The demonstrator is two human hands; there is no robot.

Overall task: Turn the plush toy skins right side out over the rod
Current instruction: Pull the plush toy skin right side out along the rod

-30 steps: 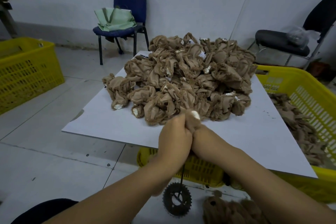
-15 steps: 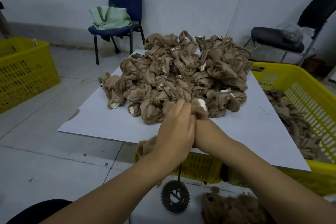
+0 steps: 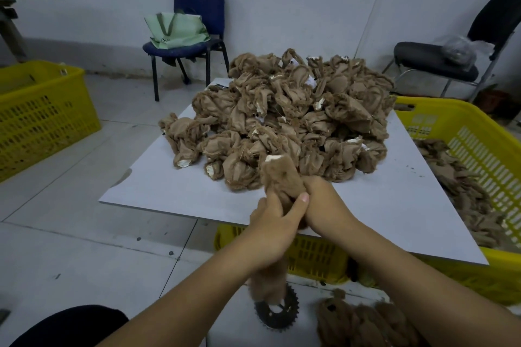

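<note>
One brown furry plush skin (image 3: 282, 177) stands upright between my hands, a white tip at its top and a furry tail hanging below my left wrist. My left hand (image 3: 272, 227) grips its lower part, thumb up along the fur. My right hand (image 3: 322, 200) holds it from the right side. The rod itself is hidden inside the skin; its toothed black gear base (image 3: 277, 311) shows on the floor below. A big pile of inside-out tan skins (image 3: 287, 118) lies on the white board (image 3: 174, 186) beyond my hands.
A yellow crate (image 3: 462, 132) with more skins sits at the right under the board, another yellow crate (image 3: 42, 113) at the left. Furry turned skins (image 3: 363, 321) lie at bottom right. A blue chair with a green bag (image 3: 180, 34) and a black chair (image 3: 439, 65) stand by the wall.
The skin has come up furry side out above my hands, and a furry end now hangs below my left wrist. Both hands slid lower along it.
</note>
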